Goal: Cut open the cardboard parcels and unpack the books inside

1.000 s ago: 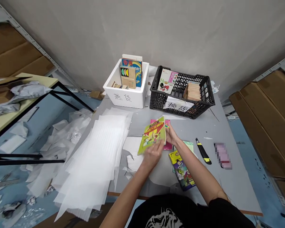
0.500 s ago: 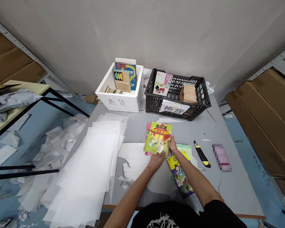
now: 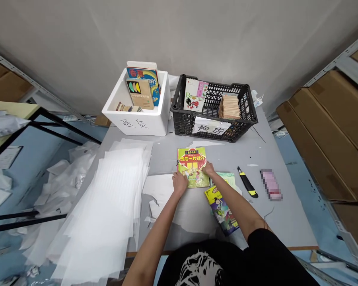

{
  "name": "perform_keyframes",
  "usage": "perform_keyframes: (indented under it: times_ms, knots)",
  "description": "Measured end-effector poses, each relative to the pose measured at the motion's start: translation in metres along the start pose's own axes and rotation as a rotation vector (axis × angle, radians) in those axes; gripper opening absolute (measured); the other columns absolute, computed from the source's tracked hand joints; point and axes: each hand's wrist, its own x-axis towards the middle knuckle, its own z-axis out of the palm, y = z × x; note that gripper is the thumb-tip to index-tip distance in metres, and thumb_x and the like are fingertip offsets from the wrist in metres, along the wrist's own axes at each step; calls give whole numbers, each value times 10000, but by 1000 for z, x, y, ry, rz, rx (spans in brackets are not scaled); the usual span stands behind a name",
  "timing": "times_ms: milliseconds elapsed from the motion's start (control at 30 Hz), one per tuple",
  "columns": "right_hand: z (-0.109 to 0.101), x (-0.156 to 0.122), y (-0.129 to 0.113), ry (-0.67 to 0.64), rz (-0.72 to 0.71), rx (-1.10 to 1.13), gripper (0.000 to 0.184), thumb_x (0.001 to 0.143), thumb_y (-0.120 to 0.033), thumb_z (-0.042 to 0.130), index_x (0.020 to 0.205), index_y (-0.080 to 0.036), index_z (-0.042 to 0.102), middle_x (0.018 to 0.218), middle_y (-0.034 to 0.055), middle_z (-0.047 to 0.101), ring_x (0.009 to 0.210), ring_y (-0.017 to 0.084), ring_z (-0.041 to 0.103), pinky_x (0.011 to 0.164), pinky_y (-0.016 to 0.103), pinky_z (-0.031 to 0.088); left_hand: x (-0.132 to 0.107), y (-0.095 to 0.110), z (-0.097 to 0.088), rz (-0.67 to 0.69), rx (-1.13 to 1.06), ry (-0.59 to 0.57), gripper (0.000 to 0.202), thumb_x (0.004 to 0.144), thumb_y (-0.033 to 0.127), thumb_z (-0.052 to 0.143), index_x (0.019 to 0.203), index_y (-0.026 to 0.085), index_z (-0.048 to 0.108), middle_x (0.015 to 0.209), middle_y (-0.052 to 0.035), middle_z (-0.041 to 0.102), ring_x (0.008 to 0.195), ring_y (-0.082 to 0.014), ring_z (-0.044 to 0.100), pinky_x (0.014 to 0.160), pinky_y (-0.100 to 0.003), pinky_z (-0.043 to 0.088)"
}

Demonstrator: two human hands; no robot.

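Observation:
A green and red picture book (image 3: 193, 169) lies flat on the table with its cover up. My left hand (image 3: 179, 182) grips its lower left edge, fingers curled. On the opposite side, my right hand (image 3: 209, 169) is closed on the right edge. A sliver of pink beneath the cover hints at another book, mostly hidden. Under my right forearm rests a yellow and purple book (image 3: 222, 210), tilted, partly covering a pale green booklet (image 3: 227, 178). White paper (image 3: 161, 186) lies torn beside my left hand.
Behind stand a white foam box (image 3: 137, 123) and a black crate (image 3: 179, 127), both holding books. A box cutter (image 3: 247, 182) and a blurred pink object (image 3: 271, 184) lie to the right. White sheets (image 3: 107, 198) spread across the left; cartons (image 3: 322, 131) stand at the right.
The pink book that stuck out beneath is now almost covered, edges lined up. My left hand has shifted from the bottom edge to the left side. The view has moved slightly.

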Motion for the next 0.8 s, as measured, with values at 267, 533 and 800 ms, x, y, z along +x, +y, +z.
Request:
perform_keyframes:
  times_ms: [267, 533, 800]
  knots:
    - [4, -14, -3, -4, 2, -10, 339, 897, -349, 566, 1196, -189, 553, 1217, 82, 569, 1028, 205, 590, 855, 409, 511, 32, -5, -12, -99, -208, -31, 327, 812, 268, 518, 1096, 105, 510, 1125, -205, 606, 1087, -299, 573, 833, -347, 445]
    - [2, -46, -12, -45, -150, 13, 315, 899, -329, 546, 1177, -183, 572, 1191, 89, 583, 1019, 211, 590, 869, 383, 497, 20, -57, -38, -104, -389, 3, 262, 860, 253, 442, 1114, 206, 488, 986, -37, 693, 843, -173, 656, 714, -255, 488]
    - [-66, -131, 100, 214, -104, -198, 557, 793, -224, 557, 1315, -77, 429, 1294, 219, 440, 1264, 357, 356, 1018, 446, 324, -16, -100, -56, -168, -278, 127, 429, 810, 174, 480, 1232, 102, 464, 1088, -173, 617, 1045, -306, 587, 864, -422, 449]
